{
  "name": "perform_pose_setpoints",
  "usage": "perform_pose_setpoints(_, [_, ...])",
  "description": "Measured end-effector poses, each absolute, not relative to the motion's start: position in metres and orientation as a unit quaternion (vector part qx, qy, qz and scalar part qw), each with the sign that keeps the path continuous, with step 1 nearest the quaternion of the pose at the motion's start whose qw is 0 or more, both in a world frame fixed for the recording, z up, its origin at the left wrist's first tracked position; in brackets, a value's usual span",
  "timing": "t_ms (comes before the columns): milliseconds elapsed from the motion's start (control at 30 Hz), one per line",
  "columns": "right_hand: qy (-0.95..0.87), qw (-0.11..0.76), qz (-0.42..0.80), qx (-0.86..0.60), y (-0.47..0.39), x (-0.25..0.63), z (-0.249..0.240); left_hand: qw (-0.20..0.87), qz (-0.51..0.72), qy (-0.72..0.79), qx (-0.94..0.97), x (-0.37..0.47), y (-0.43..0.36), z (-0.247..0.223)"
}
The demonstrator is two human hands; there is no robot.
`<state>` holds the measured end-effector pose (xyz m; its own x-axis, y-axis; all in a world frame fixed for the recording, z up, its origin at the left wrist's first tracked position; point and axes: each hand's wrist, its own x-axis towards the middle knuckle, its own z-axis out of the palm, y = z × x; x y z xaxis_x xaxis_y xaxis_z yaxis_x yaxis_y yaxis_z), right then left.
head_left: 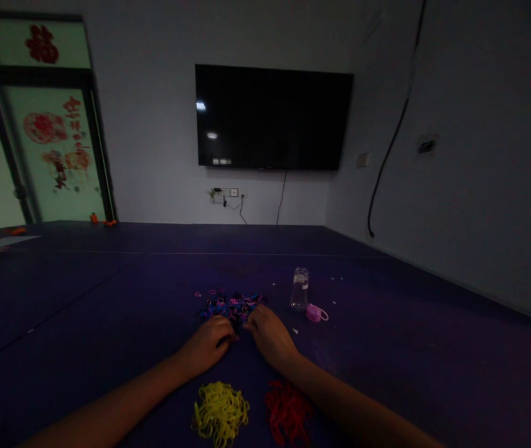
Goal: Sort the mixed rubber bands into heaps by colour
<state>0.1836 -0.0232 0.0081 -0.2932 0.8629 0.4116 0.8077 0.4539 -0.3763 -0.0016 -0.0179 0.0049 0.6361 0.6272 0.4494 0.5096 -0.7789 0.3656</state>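
A loose pile of small blue, dark and pink elastic bands lies on the purple surface in front of me. My left hand rests at the near left edge of the pile. Its fingers are curled, with thumb and fingertips drawn together. At the right edge, my right hand has bent fingers and the thumb close to them, touching the bands. Whatever either hand pinches is too small and dark to make out. Nearer to me are a heap of yellow bands below my left hand and a heap of red bands beside my right forearm.
A clear bottle stands to the right of the pile, with a pink looped cap beside it. White scraps and a few stray pink bands are scattered about. A television hangs on the far wall.
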Motion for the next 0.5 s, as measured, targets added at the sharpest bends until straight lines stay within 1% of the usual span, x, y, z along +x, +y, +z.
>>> perform_pose_setpoints(267, [-0.815, 0.288, 0.036, -0.501, -0.0228, 0.1839, 0.0075, 0.055, 0.183, 0.343, 0.92, 0.0042, -0.0192, 0.0098])
perform_pose_setpoints(500, [-0.816, 0.285, 0.04, -0.502, -0.0256, 0.1847, 0.011, 0.064, 0.179, 0.34, 0.921, 0.0035, -0.0204, 0.0078])
